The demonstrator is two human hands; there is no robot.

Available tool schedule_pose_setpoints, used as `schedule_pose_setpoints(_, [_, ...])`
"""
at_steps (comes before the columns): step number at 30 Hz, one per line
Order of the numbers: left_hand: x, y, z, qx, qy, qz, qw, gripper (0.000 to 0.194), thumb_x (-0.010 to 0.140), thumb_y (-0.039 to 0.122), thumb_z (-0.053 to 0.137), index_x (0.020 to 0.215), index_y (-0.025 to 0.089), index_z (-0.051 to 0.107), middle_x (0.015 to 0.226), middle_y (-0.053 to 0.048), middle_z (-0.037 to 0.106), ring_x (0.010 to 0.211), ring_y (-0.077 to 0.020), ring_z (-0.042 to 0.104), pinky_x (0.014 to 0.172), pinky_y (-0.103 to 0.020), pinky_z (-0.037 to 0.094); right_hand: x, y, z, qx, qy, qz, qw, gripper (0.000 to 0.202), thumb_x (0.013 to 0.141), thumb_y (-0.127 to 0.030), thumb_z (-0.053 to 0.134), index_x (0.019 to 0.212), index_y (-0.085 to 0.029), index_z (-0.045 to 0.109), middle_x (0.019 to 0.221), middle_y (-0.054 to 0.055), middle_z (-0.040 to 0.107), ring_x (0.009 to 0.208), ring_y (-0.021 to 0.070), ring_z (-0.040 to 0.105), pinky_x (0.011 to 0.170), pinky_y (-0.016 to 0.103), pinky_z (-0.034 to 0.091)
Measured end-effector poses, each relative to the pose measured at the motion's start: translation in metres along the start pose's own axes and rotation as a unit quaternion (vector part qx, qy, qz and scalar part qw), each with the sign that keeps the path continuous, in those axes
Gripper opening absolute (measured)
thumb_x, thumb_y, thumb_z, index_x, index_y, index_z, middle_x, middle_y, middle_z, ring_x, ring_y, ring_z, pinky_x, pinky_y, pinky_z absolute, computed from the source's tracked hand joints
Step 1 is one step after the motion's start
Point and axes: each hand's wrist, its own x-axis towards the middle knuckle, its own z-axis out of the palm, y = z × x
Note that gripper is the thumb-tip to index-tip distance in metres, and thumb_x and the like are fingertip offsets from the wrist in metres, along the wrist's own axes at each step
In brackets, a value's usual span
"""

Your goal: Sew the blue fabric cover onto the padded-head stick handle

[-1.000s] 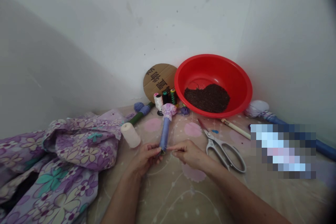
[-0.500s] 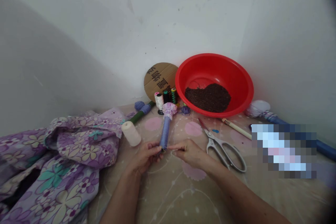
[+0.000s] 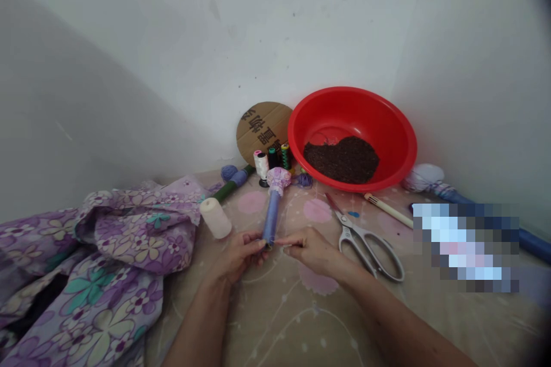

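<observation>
My left hand (image 3: 245,252) is closed round the lower end of a stick wrapped in blue-violet yarn (image 3: 271,215). The stick's far end carries a round head covered in purple floral cloth (image 3: 279,179), gathered at the neck. From the other side, my right hand (image 3: 313,248) meets the lower end with its index finger stretched towards it and the remaining fingers curled in. Whatever lies between its thumb and fingers is too small to make out. Left of the stick lies a cone of white thread (image 3: 216,219); metal scissors (image 3: 359,239) rest right of my right hand.
A red basin (image 3: 402,146) holding dark grains leans at the back beside a round cardboard piece (image 3: 258,126). Several thread spools (image 3: 272,157) stand before it. Floral fabric (image 3: 129,241) is heaped at left. A white-headed blue stick (image 3: 456,199) and a cream pen-like tool (image 3: 390,210) lie right.
Both hands and the wrapped stick stay in almost the same place. Only a very slight shift of the whole view shows.
</observation>
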Motion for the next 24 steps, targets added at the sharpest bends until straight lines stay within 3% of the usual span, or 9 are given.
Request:
schedule_pose_setpoints(8, [0.000, 0.000, -0.002, -0.002, 0.003, 0.008, 1.000, 0.025, 0.065, 0.024, 0.061, 0.084, 0.008, 0.060, 0.058, -0.003, 0.055, 0.046, -0.0056, 0.048, 0.041, -0.014, 0.036, -0.002, -0.002, 0.004, -0.036, 0.033, -0.008, 0.999, 0.031, 0.072, -0.017, 0.044, 0.097, -0.025, 0.061, 0.089, 0.001, 0.065, 0.072, 0.0160, 0.059, 0.060, 0.025, 0.043])
schedule_pose_setpoints(14, [0.000, -0.003, -0.004, -0.010, 0.004, 0.010, 1.000, 0.025, 0.065, 0.024, 0.061, 0.084, 0.008, 0.060, 0.058, -0.003, 0.055, 0.046, -0.0061, 0.048, 0.041, -0.015, 0.037, 0.002, 0.006, 0.013, 0.001, 0.066, -0.024, 0.998, 0.029, 0.072, -0.017, 0.046, 0.096, -0.023, 0.062, 0.092, 0.002, 0.065, 0.077, 0.0157, 0.059, 0.068, 0.027, 0.044])
schedule_pose_setpoints(24, [0.000, -0.002, -0.003, -0.022, 0.003, 0.014, 1.000, 0.025, 0.064, 0.023, 0.063, 0.084, 0.008, 0.061, 0.061, -0.004, 0.056, 0.048, -0.0070, 0.049, 0.043, -0.017, 0.037, 0.001, 0.004, 0.016, 0.044, 0.084, -0.035, 0.995, 0.028, 0.072, -0.017, 0.046, 0.093, -0.020, 0.063, 0.088, 0.002, 0.066, 0.076, 0.0150, 0.058, 0.067, 0.026, 0.043])
